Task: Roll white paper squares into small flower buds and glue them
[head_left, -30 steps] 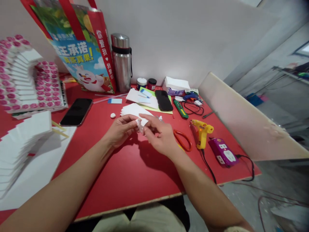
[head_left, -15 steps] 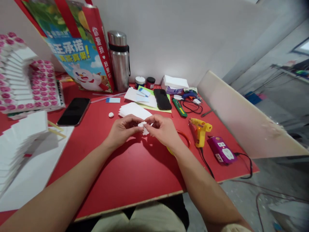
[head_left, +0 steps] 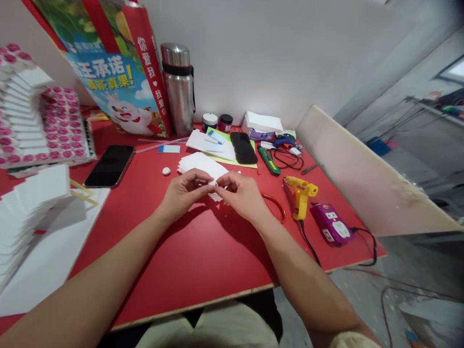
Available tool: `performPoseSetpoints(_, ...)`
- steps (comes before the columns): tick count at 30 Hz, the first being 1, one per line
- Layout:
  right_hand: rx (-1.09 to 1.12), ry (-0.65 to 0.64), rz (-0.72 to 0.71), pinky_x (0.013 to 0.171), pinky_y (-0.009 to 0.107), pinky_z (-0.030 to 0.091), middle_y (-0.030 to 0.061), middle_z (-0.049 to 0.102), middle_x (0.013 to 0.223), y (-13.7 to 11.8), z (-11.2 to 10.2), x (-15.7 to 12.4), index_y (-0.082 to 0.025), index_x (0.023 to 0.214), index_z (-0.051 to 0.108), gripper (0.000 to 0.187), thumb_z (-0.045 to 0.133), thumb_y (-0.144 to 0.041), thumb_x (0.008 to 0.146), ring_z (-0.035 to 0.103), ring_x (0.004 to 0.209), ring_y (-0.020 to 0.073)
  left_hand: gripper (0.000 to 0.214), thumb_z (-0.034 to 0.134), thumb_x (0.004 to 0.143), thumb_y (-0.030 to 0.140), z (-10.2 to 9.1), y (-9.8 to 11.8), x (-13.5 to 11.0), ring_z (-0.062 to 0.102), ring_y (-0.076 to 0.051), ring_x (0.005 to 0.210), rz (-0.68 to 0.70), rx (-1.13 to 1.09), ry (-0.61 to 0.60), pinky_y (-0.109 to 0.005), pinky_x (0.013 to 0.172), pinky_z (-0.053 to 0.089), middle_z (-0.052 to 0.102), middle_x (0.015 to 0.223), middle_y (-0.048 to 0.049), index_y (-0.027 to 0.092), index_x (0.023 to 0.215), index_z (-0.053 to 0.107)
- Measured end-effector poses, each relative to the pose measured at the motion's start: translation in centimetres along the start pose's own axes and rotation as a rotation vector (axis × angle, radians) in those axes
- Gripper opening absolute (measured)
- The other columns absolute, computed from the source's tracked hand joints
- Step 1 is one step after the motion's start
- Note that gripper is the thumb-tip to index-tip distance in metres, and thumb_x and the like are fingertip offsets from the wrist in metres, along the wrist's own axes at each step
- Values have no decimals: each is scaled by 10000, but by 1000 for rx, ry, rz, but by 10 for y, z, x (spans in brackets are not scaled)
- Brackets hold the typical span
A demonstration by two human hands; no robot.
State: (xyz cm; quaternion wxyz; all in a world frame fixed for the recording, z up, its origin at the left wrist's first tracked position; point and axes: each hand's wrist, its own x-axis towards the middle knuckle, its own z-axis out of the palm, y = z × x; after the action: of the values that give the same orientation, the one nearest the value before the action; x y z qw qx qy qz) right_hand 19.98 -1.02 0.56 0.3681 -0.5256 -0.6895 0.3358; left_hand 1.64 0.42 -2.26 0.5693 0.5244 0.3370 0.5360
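My left hand (head_left: 186, 191) and my right hand (head_left: 237, 192) meet over the middle of the red table, fingertips pinched together on a small white piece (head_left: 213, 183). It looks like paper or something as pale, but the fingers cover most of it, so its kind is unclear. Just behind and below the fingers lies a fanned stack of white paper sheets (head_left: 199, 164). A small round white disc (head_left: 166, 171) rests left of my left hand. Partly behind my right wrist lies a red ring-shaped object (head_left: 278, 207).
A yellow glue gun (head_left: 300, 193) and a purple power strip (head_left: 331, 224) with cords sit at right. A steel thermos (head_left: 179, 92), a big printed bag (head_left: 123, 82) and a phone (head_left: 109, 166) stand or lie left. White folded structures (head_left: 32, 212) occupy the left edge.
Both hands stay pinched together over the paper stack; the fingertips and the white piece between them have shifted slightly. The camera view has moved a little.
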Motion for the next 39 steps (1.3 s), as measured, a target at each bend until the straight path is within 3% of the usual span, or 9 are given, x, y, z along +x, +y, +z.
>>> performPoseSetpoints(4, -13, 10, -16, 626, 260, 497, 30, 756, 825, -2, 0, 0, -182, 881, 697, 77, 692, -249, 843, 675, 702, 143, 210, 896, 719, 230, 0, -2, -1, 662, -169, 841, 24, 20, 11, -279, 777, 552, 709, 926, -65, 168, 889, 790)
performPoseSetpoints(9, -51, 41, -9, 626, 268, 488, 35, 758, 795, -5, -1, -1, -180, 834, 708, 107, 687, -284, 845, 660, 668, 142, 134, 828, 800, 215, -1, -5, -2, 658, -177, 902, 185, 209, -20, -287, 843, 532, 703, 975, -74, 187, 928, 799)
performPoseSetpoints(16, -224, 112, -73, 645, 257, 438, 1, 708, 685, -2, 2, 0, -180, 715, 668, 121, 642, -160, 831, 599, 621, 122, 109, 761, 859, 236, -3, -6, -2, 656, -171, 880, 381, 473, 8, -284, 770, 567, 686, 933, -57, 188, 957, 760)
performPoseSetpoints(19, -218, 143, -93, 649, 256, 436, 1, 710, 702, -2, 2, 0, -185, 728, 666, 117, 634, -163, 838, 600, 628, 124, 96, 741, 880, 242, -3, -7, -2, 660, -160, 863, 389, 498, 18, -281, 764, 572, 683, 928, -52, 185, 956, 748)
performPoseSetpoints(24, -184, 118, -45, 644, 261, 439, 10, 730, 766, -6, 2, -2, -189, 801, 673, 81, 680, -261, 837, 611, 624, 126, 102, 745, 872, 233, -3, -7, -2, 671, -143, 823, 359, 457, 20, -281, 761, 574, 669, 930, -41, 178, 958, 744)
performPoseSetpoints(28, -254, 100, -73, 639, 258, 413, 2, 701, 720, -3, 7, -2, -187, 771, 663, 97, 638, -225, 856, 585, 616, 124, 103, 755, 855, 223, -1, -6, -4, 665, -143, 820, 305, 426, 2, -281, 761, 559, 679, 910, -46, 164, 940, 753)
performPoseSetpoints(32, -270, 101, -105, 651, 251, 410, 1, 700, 725, -4, 8, 0, -183, 784, 669, 108, 624, -209, 878, 585, 629, 124, 175, 817, 804, 278, 2, -5, -5, 674, -150, 792, 98, 249, 16, -287, 736, 554, 714, 883, -51, 157, 916, 756)
performPoseSetpoints(35, -353, 144, -125, 656, 251, 407, 11, 716, 753, -20, -8, -10, -181, 816, 679, 126, 593, -200, 906, 608, 652, 130, 271, 871, 751, 325, 3, -4, -5, 698, -159, 748, -97, 78, 39, -298, 714, 574, 739, 825, -50, 150, 921, 753)
performPoseSetpoints(39, -798, 349, -112, 616, 293, 356, 35, 680, 690, -39, -56, -59, -186, 772, 674, 243, 572, -313, 952, 584, 609, 159, 333, 915, 697, 347, 3, -4, -3, 712, -159, 720, -173, 1, 85, -306, 718, 595, 758, 810, -54, 145, 910, 757)
